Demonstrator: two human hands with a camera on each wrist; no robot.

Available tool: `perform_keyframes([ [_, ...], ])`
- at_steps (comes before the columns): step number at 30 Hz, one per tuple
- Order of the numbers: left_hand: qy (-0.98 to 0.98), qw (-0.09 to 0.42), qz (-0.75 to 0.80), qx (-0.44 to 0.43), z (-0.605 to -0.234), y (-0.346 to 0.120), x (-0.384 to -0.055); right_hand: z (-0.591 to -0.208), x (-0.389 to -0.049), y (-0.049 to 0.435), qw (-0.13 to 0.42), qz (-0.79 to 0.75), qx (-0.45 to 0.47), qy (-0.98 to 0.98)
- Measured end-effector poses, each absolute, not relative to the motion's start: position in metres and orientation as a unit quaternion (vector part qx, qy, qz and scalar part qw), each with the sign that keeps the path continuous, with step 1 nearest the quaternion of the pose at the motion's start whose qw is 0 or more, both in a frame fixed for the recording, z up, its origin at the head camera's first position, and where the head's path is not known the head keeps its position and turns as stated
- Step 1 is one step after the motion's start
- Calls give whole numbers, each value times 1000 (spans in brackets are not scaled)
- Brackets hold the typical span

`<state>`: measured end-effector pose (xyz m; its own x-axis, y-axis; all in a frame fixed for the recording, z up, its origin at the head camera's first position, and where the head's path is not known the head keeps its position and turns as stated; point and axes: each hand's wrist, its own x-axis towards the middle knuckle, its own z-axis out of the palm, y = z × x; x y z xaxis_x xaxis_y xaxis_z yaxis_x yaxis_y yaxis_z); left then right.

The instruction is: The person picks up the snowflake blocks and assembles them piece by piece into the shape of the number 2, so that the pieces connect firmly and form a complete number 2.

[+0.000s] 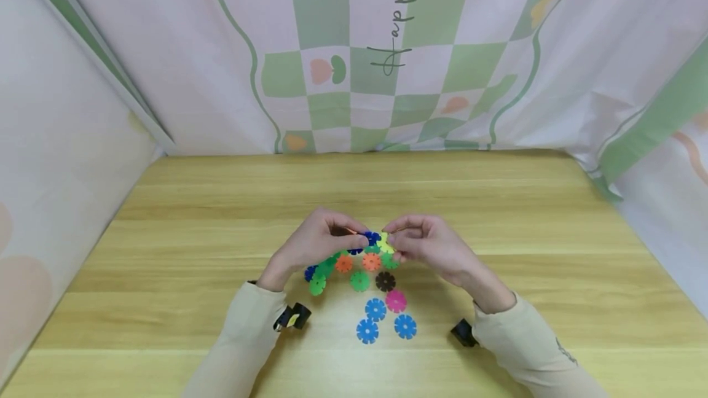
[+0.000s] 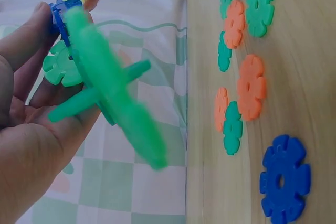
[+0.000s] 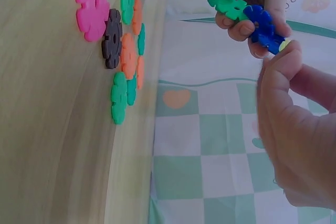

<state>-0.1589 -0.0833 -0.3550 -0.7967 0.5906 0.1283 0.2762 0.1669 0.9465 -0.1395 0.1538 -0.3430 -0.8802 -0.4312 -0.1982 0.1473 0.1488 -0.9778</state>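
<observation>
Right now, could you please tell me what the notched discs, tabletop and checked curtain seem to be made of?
Notched discs: likely moulded plastic, smooth with a slight sheen, given their even colour and crisp slots.
Tabletop: wood or wood-look laminate, smooth; grain lines show, but leave that open.
Checked curtain: probably thin fabric, matt, judging by soft folds.

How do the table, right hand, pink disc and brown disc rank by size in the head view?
1. Table
2. Right hand
3. Pink disc and brown disc: they look about alike, so unranked.
</observation>
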Motion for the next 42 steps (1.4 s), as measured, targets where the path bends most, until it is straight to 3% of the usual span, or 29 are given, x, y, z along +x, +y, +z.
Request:
perform_keyframes([
  [14,747,129,601,254,-354,-83,-157,-342,-141,156,246,-682,-77,685],
  [25,753,94,592,272,-354,-78,-156,-344,-142,156,246,-689,-56,679],
  [42,749,81,596,277,-356,-71,-153,-341,-139,155,242,-716,-52,652],
])
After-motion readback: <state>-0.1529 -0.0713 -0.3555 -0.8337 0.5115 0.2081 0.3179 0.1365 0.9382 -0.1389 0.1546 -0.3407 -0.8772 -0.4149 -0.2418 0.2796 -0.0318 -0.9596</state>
